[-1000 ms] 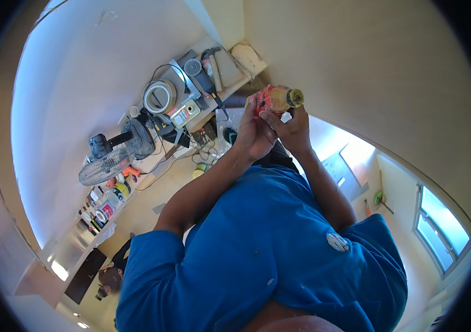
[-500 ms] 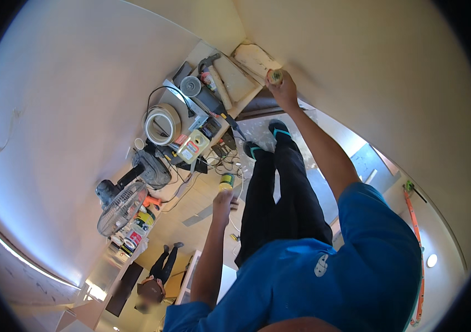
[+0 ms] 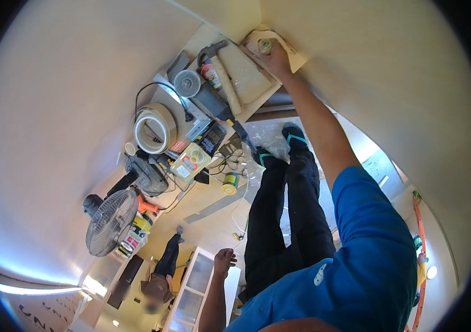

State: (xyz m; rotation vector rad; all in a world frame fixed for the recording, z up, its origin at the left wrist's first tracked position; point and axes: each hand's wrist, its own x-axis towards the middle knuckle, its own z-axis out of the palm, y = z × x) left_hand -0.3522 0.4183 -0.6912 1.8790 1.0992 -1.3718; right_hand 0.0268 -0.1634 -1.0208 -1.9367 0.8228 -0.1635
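Note:
My right hand (image 3: 277, 58) reaches to the far corner, its fingers closed round a small, round, yellowish-green thing (image 3: 266, 46) whose kind I cannot make out. Just beyond it, against the wall, lies a stained cream panel or board (image 3: 288, 47). My left hand (image 3: 225, 261) hangs low beside my left thigh, fingers loosely bent and slightly apart, with nothing visible in it. Farther out from that hand, apart from it, is a green and yellow can (image 3: 230, 183).
On the bench at left lie a hammer (image 3: 225, 80), an angle grinder (image 3: 205, 97), an edging tape roll (image 3: 155, 128) and a pale plastic container (image 3: 191, 161). A fan (image 3: 112, 224) stands nearer. Cables (image 3: 230, 163) trail below. Another person (image 3: 161, 279) stands lower left; an orange ladder (image 3: 420, 243) is at right.
My right hand has moved farther out toward the corner, over the stained panel, still holding the round thing. My left hand has drawn back toward me, away from the can.

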